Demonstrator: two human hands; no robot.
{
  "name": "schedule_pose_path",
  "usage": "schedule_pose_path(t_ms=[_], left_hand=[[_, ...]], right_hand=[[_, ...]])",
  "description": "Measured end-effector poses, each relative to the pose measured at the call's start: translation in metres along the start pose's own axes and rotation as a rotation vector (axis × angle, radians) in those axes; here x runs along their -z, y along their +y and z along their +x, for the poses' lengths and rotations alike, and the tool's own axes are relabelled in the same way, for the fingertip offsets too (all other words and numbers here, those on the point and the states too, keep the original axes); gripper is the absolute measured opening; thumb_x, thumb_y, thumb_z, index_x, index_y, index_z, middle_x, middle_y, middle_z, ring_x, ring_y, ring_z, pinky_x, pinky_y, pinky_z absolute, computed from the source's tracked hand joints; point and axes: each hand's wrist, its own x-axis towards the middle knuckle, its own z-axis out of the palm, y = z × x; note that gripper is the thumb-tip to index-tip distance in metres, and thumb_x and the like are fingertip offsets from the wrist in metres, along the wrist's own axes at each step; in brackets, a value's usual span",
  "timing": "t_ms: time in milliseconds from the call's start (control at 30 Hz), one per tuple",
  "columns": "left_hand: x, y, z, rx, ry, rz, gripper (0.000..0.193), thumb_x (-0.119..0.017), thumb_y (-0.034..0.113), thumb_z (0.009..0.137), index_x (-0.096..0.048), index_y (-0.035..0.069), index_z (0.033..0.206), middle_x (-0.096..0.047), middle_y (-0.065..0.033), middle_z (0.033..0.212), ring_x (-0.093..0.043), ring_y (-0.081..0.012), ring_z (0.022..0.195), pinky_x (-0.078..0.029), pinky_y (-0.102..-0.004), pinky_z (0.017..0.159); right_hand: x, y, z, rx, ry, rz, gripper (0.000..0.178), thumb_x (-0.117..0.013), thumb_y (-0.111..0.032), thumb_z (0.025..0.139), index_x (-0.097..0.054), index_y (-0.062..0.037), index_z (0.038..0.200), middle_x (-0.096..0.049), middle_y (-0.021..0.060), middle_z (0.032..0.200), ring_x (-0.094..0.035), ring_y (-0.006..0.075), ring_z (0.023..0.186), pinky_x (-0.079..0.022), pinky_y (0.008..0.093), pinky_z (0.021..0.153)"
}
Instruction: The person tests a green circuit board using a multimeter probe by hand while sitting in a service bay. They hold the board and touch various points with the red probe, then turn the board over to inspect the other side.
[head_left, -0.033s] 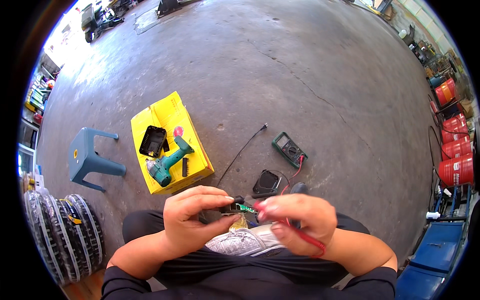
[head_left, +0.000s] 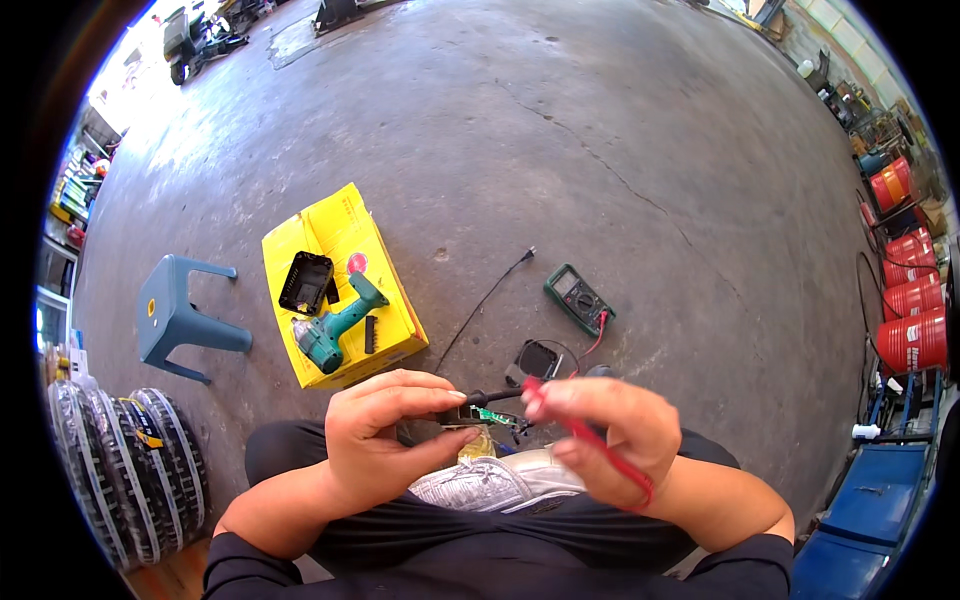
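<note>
Your left forearm comes in from the lower left and rises to the right, with the left hand (head_left: 385, 432) turned palm inward, index finger stretched along the top and thumb underneath. Those two tips sit a narrow gap apart, gripping a dark part with a green circuit board (head_left: 488, 416) poking out to the right, above your lap. Your right forearm slants up and leftward; the right hand (head_left: 632, 432) has its fingers curled and thumb low, holding a red probe (head_left: 585, 434), though blur hides the exact contact. A black rod (head_left: 493, 397) spans between the hands just above the board. Ahead, on the floor off the yellow box (head_left: 345, 215)'s right edge, sits the multimeter (head_left: 580, 299). On the box, a teal power tool (head_left: 355, 312) lies toward the near edge, and a black shell (head_left: 305, 282) near the left edge.
</note>
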Motion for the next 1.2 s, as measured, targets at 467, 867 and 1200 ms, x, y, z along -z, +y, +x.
schedule_pose_path(t_ms=[467, 867, 1200], left_hand=[[0.001, -0.003, -0.001, 0.386, 0.231, -0.667, 0.041, -0.072, -0.006, 0.087, -0.058, -0.005, 0.125, -0.068, -0.0115, 0.101, -0.071, -0.0179, 0.083, -0.060, -0.0323, 0.079], [0.003, -0.002, 0.005, 0.350, 0.226, -0.929, 0.025, -0.067, 0.005, 0.094, -0.062, 0.004, 0.119, -0.067, -0.0094, 0.107, -0.070, -0.0238, 0.090, -0.060, -0.0421, 0.082], [0.024, -0.021, 0.018, 0.560, 0.290, -0.709, 0.034, -0.062, 0.016, 0.099, -0.057, -0.003, 0.127, -0.063, -0.0156, 0.123, -0.064, -0.0258, 0.111, -0.050, -0.0406, 0.102]], right_hand=[[-0.021, 0.024, 0.002, -0.652, 0.030, -0.185, 0.017, -0.066, -0.018, 0.096, -0.060, -0.0030, 0.101, -0.061, 0.0106, 0.074, -0.059, 0.0169, 0.067, -0.049, 0.0292, 0.065], [-0.060, 0.040, -0.004, -0.607, -0.059, 0.002, 0.026, -0.082, -0.014, 0.083, -0.067, -0.0027, 0.102, -0.072, 0.0081, 0.085, -0.065, 0.0079, 0.076, -0.052, 0.0252, 0.070], [-0.049, 0.023, 0.013, -0.976, 0.133, 0.435, 0.014, -0.072, -0.013, 0.092, -0.066, -0.0015, 0.098, -0.065, -0.0001, 0.086, -0.059, 0.0055, 0.076, -0.051, 0.0232, 0.064]])
